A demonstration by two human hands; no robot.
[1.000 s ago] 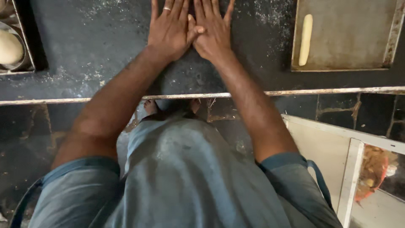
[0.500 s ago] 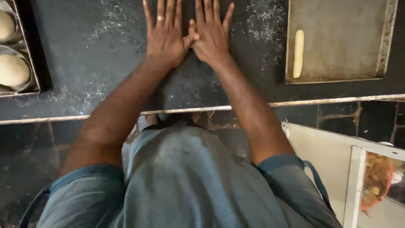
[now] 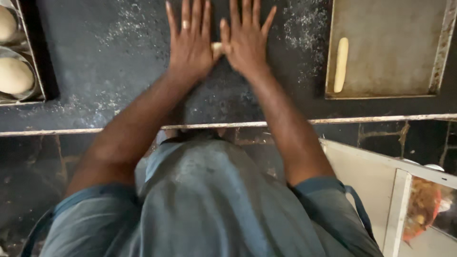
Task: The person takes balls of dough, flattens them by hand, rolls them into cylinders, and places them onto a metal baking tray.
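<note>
Head view: left hand (image 3: 190,40) and right hand (image 3: 245,40) lie flat side by side at 12 o'clock on the dark counter (image 3: 109,62), fingers spread wide, palms down, gripping nothing. A small pale dough piece (image 3: 217,46) peeks out between the thumbs, pressed under both palms. Step looks like rolling dough into a stick; next move likely calls for even downward pressure and an outward spread of the palms so the rope lengthens evenly. Counter is matte black stone, dusted with white flour. At 2 o'clock a worn grey metal baking tray (image 3: 428,71) holds one finished dough stick (image 3: 341,64), slim, smooth, cream-coloured. At 9 o'clock, round dough balls (image 3: 14,75) sit in metal tins, soft and domed. Metal counter edge (image 3: 357,120) runs across.
</note>
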